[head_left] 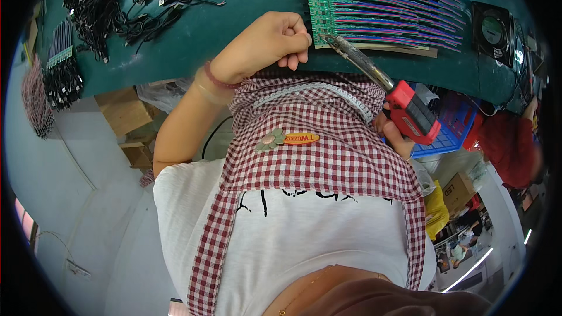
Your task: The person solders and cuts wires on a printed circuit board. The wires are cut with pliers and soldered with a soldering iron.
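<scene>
My right hand (396, 137) is wrapped round the red and black handle of a soldering iron (366, 64). Its long metal barrel points up and left, and the tip is at the near left corner of a row of small green circuit boards (321, 6). Blue, pink and black wires (398, 14) run rightward from the boards in several parallel bundles. My left hand (274, 41) is closed just left of that corner, thumb and forefinger pinched together. Whatever may lie in the pinch is too small or hidden to name.
Black cable bundles (93, 9) cover the left of the green table (193, 38). More boards with leads (60, 55) hang over its left edge. A black fan-like device (493, 28) stands at right. Below are cardboard boxes (124, 111) and a blue crate (453, 123). Another person in red (506, 146) is at far right.
</scene>
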{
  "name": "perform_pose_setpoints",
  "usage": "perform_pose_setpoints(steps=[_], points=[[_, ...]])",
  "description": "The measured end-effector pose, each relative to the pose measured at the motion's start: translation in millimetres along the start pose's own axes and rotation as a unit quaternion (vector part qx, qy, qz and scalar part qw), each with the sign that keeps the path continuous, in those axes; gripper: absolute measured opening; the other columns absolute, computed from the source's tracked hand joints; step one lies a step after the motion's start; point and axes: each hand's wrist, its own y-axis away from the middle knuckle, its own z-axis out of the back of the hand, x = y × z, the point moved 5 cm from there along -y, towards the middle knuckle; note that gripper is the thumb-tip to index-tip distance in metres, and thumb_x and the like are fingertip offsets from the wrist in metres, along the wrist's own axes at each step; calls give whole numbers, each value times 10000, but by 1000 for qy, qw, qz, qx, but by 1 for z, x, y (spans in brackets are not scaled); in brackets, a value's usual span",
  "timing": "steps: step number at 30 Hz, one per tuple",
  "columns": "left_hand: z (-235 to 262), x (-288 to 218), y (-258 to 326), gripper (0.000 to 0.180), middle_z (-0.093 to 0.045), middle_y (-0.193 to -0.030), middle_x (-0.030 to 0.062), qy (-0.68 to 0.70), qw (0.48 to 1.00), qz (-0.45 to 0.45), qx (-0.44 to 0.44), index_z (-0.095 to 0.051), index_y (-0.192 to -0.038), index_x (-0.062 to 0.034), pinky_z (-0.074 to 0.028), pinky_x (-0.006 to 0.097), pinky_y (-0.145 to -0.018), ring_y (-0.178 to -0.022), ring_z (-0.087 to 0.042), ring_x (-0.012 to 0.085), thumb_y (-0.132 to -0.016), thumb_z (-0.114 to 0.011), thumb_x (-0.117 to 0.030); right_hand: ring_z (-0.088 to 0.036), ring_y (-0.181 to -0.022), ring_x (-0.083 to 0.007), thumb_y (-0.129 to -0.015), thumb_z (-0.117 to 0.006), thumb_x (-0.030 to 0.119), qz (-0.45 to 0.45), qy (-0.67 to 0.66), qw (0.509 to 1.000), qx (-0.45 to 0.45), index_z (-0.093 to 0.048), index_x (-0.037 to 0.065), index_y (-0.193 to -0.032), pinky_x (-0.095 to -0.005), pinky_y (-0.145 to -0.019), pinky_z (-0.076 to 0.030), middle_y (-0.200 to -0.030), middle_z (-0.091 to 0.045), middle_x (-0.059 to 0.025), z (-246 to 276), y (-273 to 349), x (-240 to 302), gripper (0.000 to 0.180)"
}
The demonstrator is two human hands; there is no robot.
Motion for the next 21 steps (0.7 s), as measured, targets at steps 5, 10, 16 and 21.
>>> perform_pose_setpoints(steps=[5, 10, 16, 21], points=[[1, 0, -2, 132, -592, -639, 35, -2, 1000, 5, 12, -493, -763, -31, -380, 162, -439, -495, -517, 46, -833, -559, -122, -537, -738, -111, -806, -610, -4, -22, 67, 997, -23, -582, -17, -945, -252, -667, -438, -815, -576, -27, 13, 9, -15, 143], [1, 0, -1, 135, -594, -634, 33, 6, 1000, 12, 16, -488, -756, -40, -381, 159, -438, -496, -521, 41, -833, -562, -122, -539, -744, -112, -794, -620, -12, -18, 65, 997, -23, -591, -13, -932, -254, -674, -441, -815, -579, -25, 10, 9, -14, 141], [-1, -1, 0, 142, -590, -634, 33, -14, 1000, 8, -1, -485, -752, -46, -375, 166, -432, -490, -512, 44, -839, -553, -135, -528, -734, -108, -798, -613, -5, 0, 99, 994, 38, -590, -13, -931, -254, -676, -431, -804, -570, -21, 4, 4, -9, 135], [-1, 1, 0, 142, -588, -634, 33, -17, 1000, 1, -5, -485, -754, -46, -372, 166, -430, -488, -508, 43, -841, -545, -141, -526, -737, -104, -800, -612, -2, -26, 48, 996, -68, -590, -11, -933, -254, -672, -427, -815, -569, -20, 3, 15, -9, 135]])
